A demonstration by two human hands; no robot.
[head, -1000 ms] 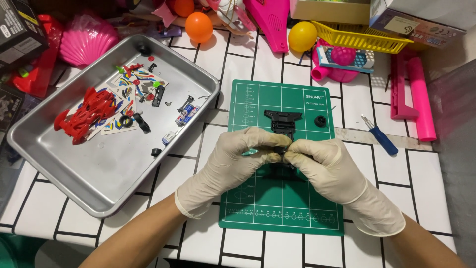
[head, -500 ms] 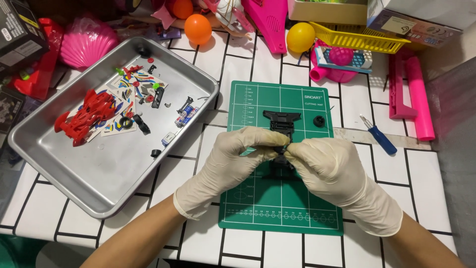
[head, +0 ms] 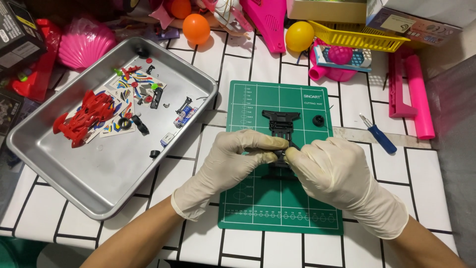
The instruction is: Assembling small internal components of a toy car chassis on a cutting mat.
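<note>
Head view has both gloved hands meeting over the middle of the green cutting mat (head: 258, 208), left hand (head: 233, 159) and right hand (head: 334, 166) pinching the black toy car frame (head: 280, 121) by its near end, with a metal tray (head: 89, 183) off toward the table's left edge.

Metal tray (head: 59, 164) of small parts, red car body (head: 82, 118), blue screwdriver (head: 379, 134), orange ball (head: 196, 29)

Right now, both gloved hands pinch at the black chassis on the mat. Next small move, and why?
Probably press down gently: left hand and right hand meet fingertip to fingertip over the black chassis on the green cutting mat; whatever they pinch is hidden, so go slowly.
</note>
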